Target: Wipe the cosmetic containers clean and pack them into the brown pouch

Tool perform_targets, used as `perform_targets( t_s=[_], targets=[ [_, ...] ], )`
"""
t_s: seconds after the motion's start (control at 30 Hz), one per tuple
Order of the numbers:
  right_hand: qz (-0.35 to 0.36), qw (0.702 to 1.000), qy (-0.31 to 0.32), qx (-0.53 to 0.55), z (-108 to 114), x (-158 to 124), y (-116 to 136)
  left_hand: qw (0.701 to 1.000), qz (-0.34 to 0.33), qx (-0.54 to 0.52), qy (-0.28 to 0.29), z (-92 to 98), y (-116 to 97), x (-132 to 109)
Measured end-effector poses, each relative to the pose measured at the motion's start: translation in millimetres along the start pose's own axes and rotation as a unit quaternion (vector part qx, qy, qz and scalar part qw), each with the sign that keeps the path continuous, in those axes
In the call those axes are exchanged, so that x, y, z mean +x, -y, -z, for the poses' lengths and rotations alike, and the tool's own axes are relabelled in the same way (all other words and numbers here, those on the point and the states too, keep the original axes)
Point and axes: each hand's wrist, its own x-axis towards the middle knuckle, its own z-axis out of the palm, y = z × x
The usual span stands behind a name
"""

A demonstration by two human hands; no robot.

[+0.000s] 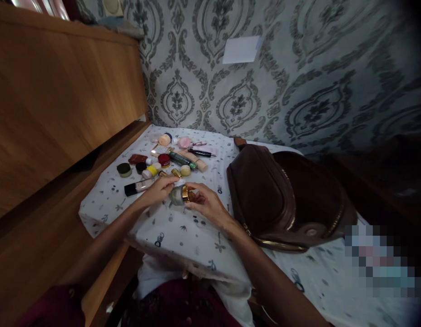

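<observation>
Here, left hand (160, 190) and right hand (205, 203) together grip a small frosted jar (178, 195) with gold band, lying sideways.

Bed (183, 236) w/ white printed sheet, wood frame on left. Brown leather bag (274, 195) lies on right half. Cosmetics cluster at far left corner: dark green jar (124, 169), black-capped foundation bottle (138, 186), red compact (164, 160), green tube (181, 160), pink pot (184, 142), black pencil (200, 153). Gold-lidded glass jar (180, 195) just nearer; can't tell if resting on sheet.
</observation>
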Motion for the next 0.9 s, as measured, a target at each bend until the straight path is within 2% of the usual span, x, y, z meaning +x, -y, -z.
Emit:
perform_targets(
  t_s=[0.1, 0.23, 0.37, 0.5, 0.7, 0.9],
  targets=[
    [-0.019, 1.000, -0.019, -0.003, -2.1, -0.2, -2.0, 0.997, -0.060, 0.030, -0.029, -2.4, -10.4, -10.8],
    [-0.041, 0.998, -0.057, -0.005, -4.2, -0.1, -2.1, 0.992, -0.095, 0.063, -0.054, -8.8, -24.5, -26.0],
    [-0.070, 0.995, -0.067, 0.011, -4.9, -0.1, -2.5, 0.984, -0.135, 0.104, -0.061, -18.6, -25.5, -37.8],
    [-0.079, 0.995, -0.053, 0.041, -4.2, 0.7, -5.0, 0.978, -0.138, 0.141, -0.063, -24.0, -19.3, -42.8],
    [-0.058, 0.995, -0.019, 0.076, -2.7, 1.7, -7.9, 0.984, -0.106, 0.124, -0.078, -21.8, -18.4, -40.9],
    [-0.073, 0.996, -0.041, -0.006, 0.9, 0.9, -6.8, 0.971, -0.138, 0.180, -0.076, -28.0, -10.0, -44.4]
  ],
)
